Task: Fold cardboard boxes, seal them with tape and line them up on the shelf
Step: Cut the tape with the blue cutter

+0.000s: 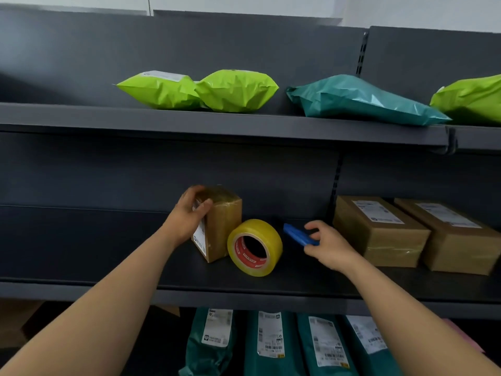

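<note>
A small taped cardboard box [222, 226] stands on end on the middle shelf [108, 256]. My left hand [187, 215] grips its upper left corner, fingers curled over the top and the white label side. A yellow tape roll [254, 246] with a red core stands on edge, leaning against the box's right side. Right of the roll, my right hand [328, 245] pinches a blue flat tool [296, 234] that looks like a cutter, its far end just above the shelf. Two sealed cardboard boxes [379, 229] [455, 240] with labels sit side by side at the right.
The top shelf [189, 123] carries lime green mailer bags [235, 90] and a teal mailer bag [360, 101]. Several teal labelled mailer bags [271, 343] stand below the middle shelf. A brown cardboard piece [19, 318] shows at the lower left.
</note>
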